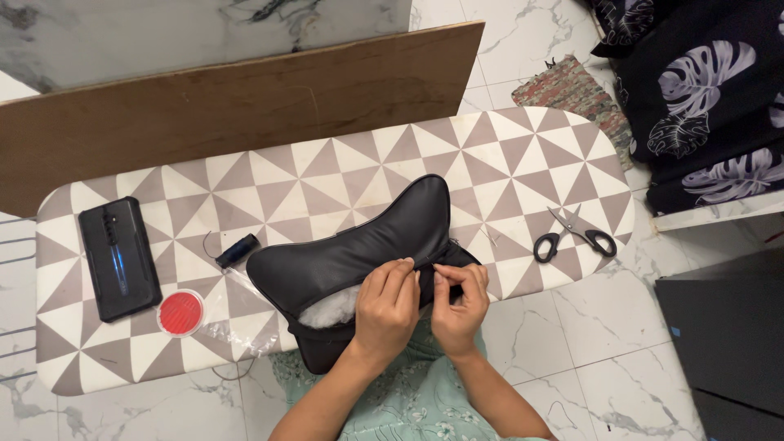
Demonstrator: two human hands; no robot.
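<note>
Two hands meet at the board's (106, 359) near edge: your left hand (385, 309) and right hand (459, 306) pinch shut on the black cushion's (359, 245) open seam, its length running leftward, stuffing (331, 310) showing.

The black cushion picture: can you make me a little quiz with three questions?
1. True or false: both hands touch the black cushion.
2. What pokes out of its open seam? A) white stuffing B) red ribbon C) paper
3. Which tool lies to the right of the cushion?

Key:
1. True: the left hand and right hand pinch its seam.
2. A, white stuffing.
3. Scissors.
</note>
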